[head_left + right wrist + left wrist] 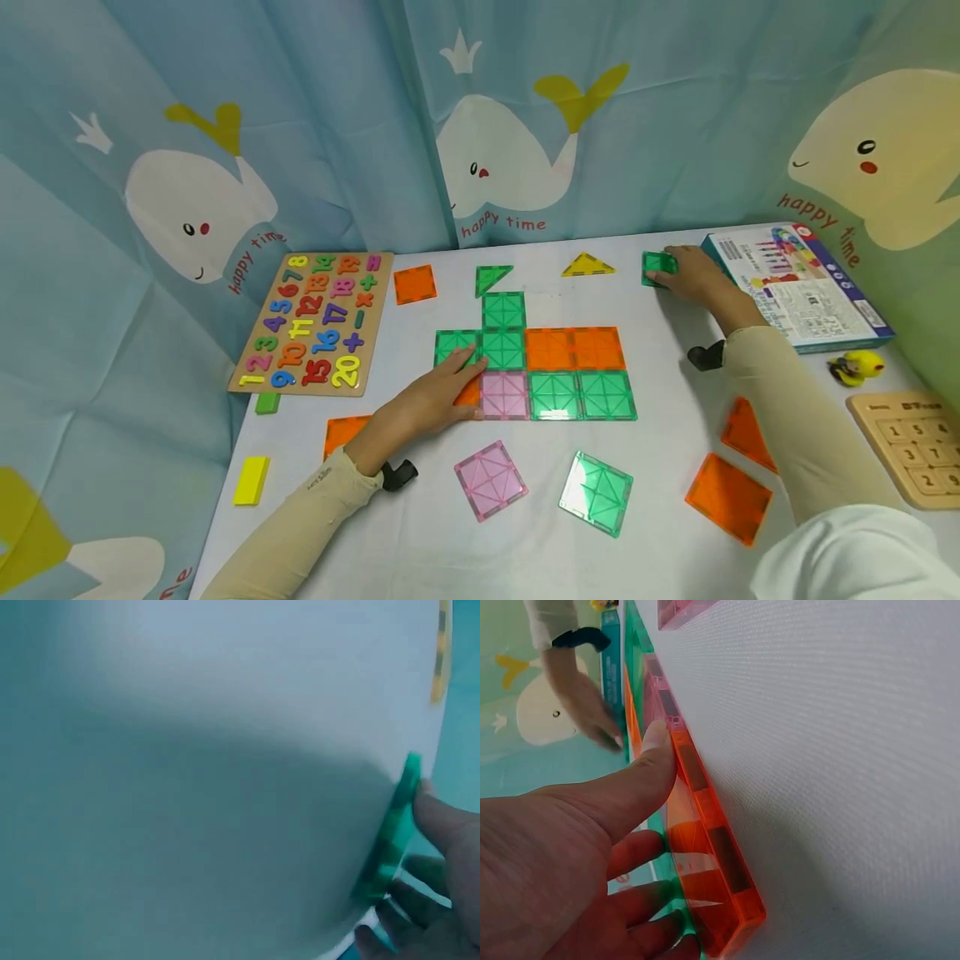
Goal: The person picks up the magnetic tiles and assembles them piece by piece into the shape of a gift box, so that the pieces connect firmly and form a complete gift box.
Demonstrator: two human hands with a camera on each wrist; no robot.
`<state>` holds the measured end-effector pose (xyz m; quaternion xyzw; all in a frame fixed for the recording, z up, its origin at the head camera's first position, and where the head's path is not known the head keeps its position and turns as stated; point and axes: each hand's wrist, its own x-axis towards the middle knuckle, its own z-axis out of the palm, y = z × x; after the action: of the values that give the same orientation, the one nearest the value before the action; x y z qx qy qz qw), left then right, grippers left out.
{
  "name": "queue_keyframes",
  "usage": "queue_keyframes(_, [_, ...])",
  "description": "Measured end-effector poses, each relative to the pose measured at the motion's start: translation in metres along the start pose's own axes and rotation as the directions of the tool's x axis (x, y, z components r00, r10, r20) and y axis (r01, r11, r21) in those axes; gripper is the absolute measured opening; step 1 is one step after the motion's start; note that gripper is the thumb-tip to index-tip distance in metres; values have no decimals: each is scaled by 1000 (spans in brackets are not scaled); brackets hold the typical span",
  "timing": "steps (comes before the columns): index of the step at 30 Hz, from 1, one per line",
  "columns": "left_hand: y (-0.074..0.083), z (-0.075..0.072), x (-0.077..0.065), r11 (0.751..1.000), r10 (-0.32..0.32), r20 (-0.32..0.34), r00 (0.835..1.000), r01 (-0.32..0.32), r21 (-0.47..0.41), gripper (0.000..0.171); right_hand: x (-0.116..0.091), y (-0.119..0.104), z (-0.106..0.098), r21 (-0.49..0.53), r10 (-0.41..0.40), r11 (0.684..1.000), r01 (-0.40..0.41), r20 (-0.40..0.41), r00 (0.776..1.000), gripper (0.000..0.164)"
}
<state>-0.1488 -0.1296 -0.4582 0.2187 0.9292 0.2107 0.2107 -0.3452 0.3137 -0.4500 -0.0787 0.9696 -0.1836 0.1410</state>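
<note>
My left hand (pixel 427 400) rests on the left end of a flat group of joined magnetic tiles. In the left wrist view its thumb touches the edge where an orange tile (pixel 712 825) meets a pink tile (pixel 660 694); the fingers spread over the tiles. The hand partly hides a green tile (pixel 452 340). At the back right, my right hand (pixel 693 273) holds a small green square tile (pixel 651 261). The right wrist view shows that green tile (pixel 388 840) edge-on, thumb on one side and fingers on the other.
Around the group lie a loose pink tile (pixel 491 481), a green tile (pixel 596 493), an orange tile (pixel 729 498), a yellow triangle (pixel 588 265) and a green triangle (pixel 491 277). A number board (pixel 375 333) stands left, a box (pixel 802 287) right, before a whale-print curtain (pixel 337 125).
</note>
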Motion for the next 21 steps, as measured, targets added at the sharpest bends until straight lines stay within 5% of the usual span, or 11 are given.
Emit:
queue_keyframes(4, [0, 0, 0, 1000, 2, 3, 1000, -2, 9, 84, -9, 12, -4, -55, 39, 998, -35, 77, 996, 77])
queue_keyframes(11, [-2, 1, 0, 1000, 5, -3, 1000, -5, 14, 84, -29, -7, -9, -145, 18, 989, 6, 170, 985, 75])
queue_keyframes(21, [-2, 1, 0, 1000, 10, 1, 1000, -10, 12, 84, -37, -52, 25, -85, -69, 993, 76, 89, 994, 72])
